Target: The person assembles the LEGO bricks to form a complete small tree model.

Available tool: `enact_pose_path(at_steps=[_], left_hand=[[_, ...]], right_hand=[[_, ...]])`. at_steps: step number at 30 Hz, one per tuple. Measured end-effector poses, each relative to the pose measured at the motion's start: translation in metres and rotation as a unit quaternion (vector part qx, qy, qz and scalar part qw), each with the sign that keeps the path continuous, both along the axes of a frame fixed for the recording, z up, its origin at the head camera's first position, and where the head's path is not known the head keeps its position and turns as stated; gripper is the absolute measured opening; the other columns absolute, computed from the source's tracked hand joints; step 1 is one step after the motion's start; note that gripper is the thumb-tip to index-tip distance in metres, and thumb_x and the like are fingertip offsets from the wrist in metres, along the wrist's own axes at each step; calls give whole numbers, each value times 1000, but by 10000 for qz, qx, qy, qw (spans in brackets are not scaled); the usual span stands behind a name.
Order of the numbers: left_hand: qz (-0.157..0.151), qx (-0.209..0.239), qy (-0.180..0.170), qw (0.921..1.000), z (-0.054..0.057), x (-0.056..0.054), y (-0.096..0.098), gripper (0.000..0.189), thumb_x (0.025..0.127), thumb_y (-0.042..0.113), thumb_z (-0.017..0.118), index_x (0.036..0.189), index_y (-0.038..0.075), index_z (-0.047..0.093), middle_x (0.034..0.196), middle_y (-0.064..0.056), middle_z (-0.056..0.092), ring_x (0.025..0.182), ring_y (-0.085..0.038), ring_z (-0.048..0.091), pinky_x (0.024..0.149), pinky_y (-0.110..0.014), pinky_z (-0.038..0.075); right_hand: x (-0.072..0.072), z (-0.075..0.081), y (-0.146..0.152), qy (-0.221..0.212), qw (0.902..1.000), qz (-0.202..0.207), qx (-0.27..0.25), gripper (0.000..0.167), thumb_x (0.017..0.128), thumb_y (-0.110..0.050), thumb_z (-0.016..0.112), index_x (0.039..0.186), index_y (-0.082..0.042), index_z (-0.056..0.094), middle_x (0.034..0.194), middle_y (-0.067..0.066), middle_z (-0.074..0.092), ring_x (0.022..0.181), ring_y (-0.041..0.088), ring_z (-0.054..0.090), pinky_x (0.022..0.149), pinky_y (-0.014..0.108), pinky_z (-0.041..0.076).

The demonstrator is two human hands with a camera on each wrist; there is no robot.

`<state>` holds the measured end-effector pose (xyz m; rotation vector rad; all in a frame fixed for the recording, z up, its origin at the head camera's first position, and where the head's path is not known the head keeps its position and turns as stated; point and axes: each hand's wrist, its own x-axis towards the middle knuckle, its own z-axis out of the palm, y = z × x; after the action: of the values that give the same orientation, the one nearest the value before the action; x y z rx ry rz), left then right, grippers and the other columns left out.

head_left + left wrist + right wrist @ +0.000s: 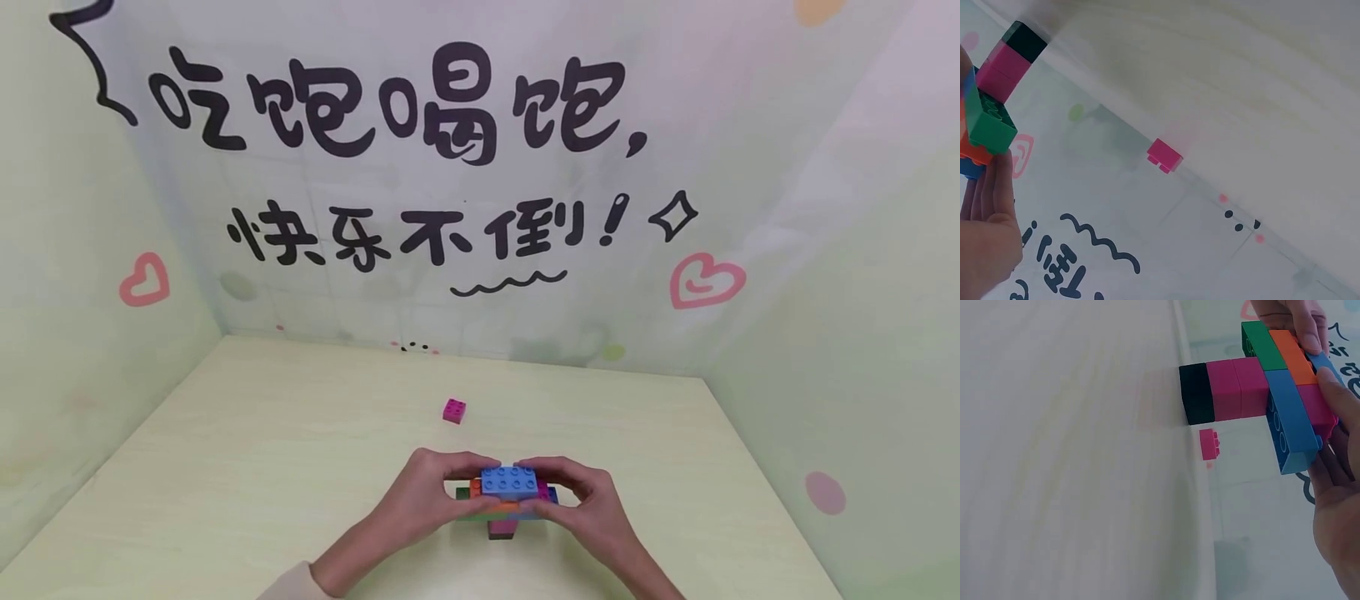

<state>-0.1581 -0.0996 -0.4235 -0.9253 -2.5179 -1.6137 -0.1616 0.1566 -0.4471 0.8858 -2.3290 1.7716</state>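
And it's the top blue brick (510, 481), crowning the stack, pinched end to end by left hand (423, 502) and right hand (594, 507), thumbs nearest the head camera! Below the grip, the right wrist view reveals the lower blue brick's (1291, 422) hollow underside, hidden from the head; beyond both hands, a loose pink brick (453, 411) sits on the table (300, 417).

Pale beige, plain cloth sleeve (295, 584) at seven o'clock in head view, its curved edge (312, 578) circling left forearm (352, 553) short of wrist. Left hand (429, 496) bare. Right hand (594, 504) bare, right forearm (643, 567) uncovered to frame border at five o'clock.
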Motion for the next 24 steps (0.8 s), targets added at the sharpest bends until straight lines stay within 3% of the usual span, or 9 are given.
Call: enact_pose_path(at_steps=[4,7,17,20,24], left_hand=[[56,-324,569,9978,1,2,3,41,83,35,78,118,16,72,111,7,70,94,-3,66,77,-27,56],[99,-425,789,9959,2,4,5,39,83,32,79,117,14,72,108,5,71,89,0,66,74,-22,55],[130,-69,328,9994,1,5,13,35,82,27,81,114,16,73,107,8,71,92,-2,66,76,-21,54],[100,25,258,9996,0,4,14,35,82,26,80,115,16,72,108,8,70,92,-2,66,77,-21,54],[63,-34,198,9998,1,4,11,34,82,25,81,114,15,73,107,8,70,91,-2,66,77,-22,54]], right_hand=[[-1,-1,3,165,9998,84,24,41,82,4,75,121,-6,67,115,7,69,100,23,67,85,36,55],[-1,-1,4,118,9997,219,-81,41,83,1,75,122,-7,66,116,8,69,102,24,67,86,37,54],[-2,0,11,-507,9962,534,-468,35,87,-1,72,122,-4,65,118,14,66,106,29,64,92,37,51],[-2,1,12,-532,9957,621,-436,36,88,-1,71,123,-4,63,119,14,65,106,29,64,93,36,50],[-2,0,10,-200,9979,612,-121,40,86,-5,74,124,-8,64,119,9,66,105,26,65,92,37,51]])
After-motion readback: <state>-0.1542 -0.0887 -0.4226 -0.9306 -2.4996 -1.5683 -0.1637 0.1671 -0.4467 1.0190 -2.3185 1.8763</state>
